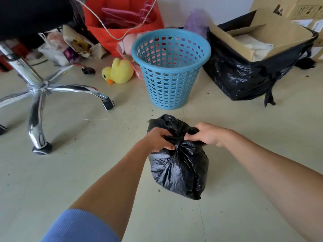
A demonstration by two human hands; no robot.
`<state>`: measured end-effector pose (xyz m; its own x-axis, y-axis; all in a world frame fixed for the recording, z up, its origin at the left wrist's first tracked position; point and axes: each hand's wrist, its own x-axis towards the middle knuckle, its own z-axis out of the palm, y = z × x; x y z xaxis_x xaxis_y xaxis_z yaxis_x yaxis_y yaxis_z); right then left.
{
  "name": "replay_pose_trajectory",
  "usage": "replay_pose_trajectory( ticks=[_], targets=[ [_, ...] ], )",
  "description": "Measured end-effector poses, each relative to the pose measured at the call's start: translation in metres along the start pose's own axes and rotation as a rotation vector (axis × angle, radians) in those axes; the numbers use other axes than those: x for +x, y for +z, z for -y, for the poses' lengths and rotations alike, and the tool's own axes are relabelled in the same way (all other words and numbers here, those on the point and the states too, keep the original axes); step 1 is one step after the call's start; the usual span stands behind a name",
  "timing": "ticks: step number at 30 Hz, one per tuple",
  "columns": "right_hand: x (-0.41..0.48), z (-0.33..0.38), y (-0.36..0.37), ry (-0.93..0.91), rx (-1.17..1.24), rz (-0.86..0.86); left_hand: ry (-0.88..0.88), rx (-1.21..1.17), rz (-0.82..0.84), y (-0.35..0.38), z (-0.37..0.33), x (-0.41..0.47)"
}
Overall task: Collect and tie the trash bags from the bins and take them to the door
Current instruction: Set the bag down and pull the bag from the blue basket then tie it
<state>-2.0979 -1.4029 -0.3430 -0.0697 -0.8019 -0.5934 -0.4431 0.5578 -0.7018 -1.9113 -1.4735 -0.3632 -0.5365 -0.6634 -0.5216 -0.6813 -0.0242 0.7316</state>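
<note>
Hands, two of them, are meeting at the centre of the frame over one small black trash bag [180, 168]: the left hand [160, 139] is gripping the gathered plastic at the neck with curled fingers, and the right hand [208, 135] is pinching a twisted strand of the same neck from the other side. One blue perforated bin [170, 70] is standing upright just above the bag in the frame, apart from it and showing no liner. One yellow duck toy [118, 71] is lying to the left of the bin, one office chair base [37, 89] in chrome is spreading its castor legs across the left side, and one red bag [122, 32] holding pink hangers [120, 13] is sitting at the upper middle. One open cardboard box [262, 37] is resting at the upper right with black plastic sheeting [236, 75] wrapping its lower part. The trash bag is looking glossy and wrinkled, bulging below the cinched neck, with a loose flap sticking up behind the hands; its bottom is sitting on the floor. One blue ribbed sleeve [78, 226] is covering the left upper arm at the bottom left. The pale floor [87, 172] is carrying scattered dark crumbs and thin seam lines, and a light wall is running along the top of the frame.
</note>
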Motion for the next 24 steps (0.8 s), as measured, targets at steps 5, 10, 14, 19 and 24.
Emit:
replay_pose_trajectory(
  ticks=[5, 10, 14, 19, 24],
  targets=[
    [-0.003, 0.002, -0.008, 0.009, 0.064, -0.013, -0.026, -0.330, -0.110, -0.001, -0.006, -0.005],
    [-0.002, 0.009, -0.006, -0.005, -0.243, -0.029, -0.066, -0.130, -0.214, -0.009, -0.011, -0.006],
    [0.006, 0.019, -0.006, -0.015, -0.374, -0.052, -0.056, -0.068, -0.231, -0.013, -0.008, 0.001],
    [0.010, 0.010, -0.004, -0.012, -0.308, -0.094, -0.186, -0.454, -0.416, -0.025, 0.024, 0.005],
    [-0.019, -0.015, 0.034, 0.129, -0.412, -0.101, -0.548, -0.417, -0.379, 0.017, 0.072, -0.053]
  ],
)
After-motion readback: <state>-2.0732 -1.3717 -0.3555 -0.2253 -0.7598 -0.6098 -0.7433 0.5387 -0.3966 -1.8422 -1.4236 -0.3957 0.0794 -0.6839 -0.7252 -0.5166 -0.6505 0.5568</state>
